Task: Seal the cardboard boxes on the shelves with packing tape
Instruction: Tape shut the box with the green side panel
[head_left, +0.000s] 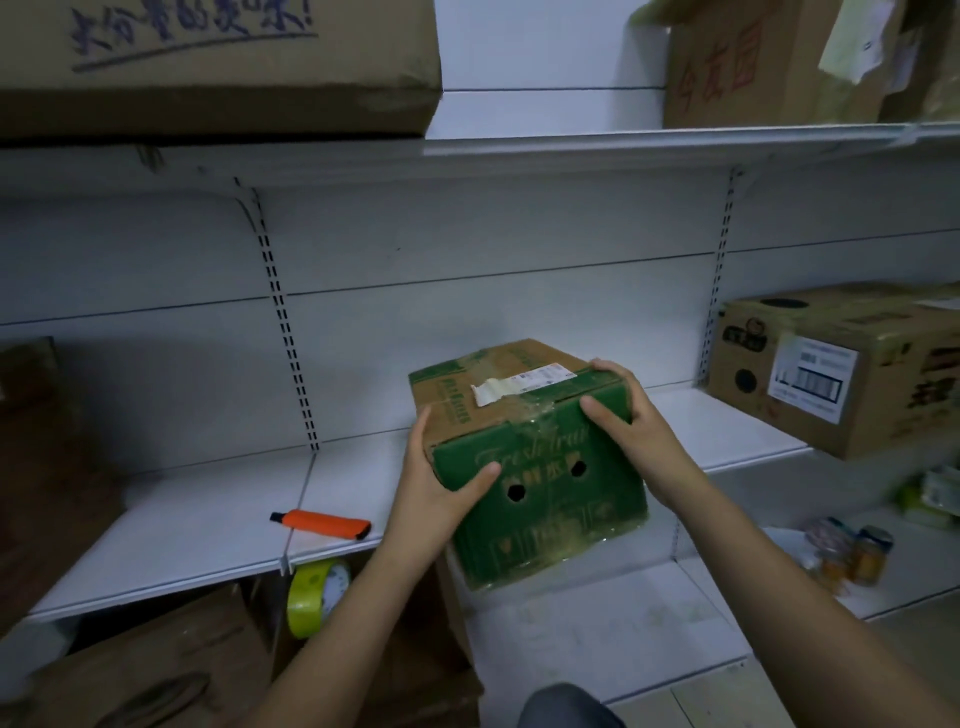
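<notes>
Both hands are gripping the green box (524, 467), my left hand (436, 483) curling round its near-left corner, my right hand (618, 410) clasping the top-right edge. I'm judging I'm positioning it at the shelf (208, 519) front, overhanging; next I'm needing the tape roll (311, 597) below. Its long axis is running away, front tilting toward me.

You are stretching both arms forward. Your left hand (439, 480) is gripping the box (524, 462) at its left corner, thumb in front. Your right hand (621, 410) is gripping its right top edge, fingers over.
</notes>
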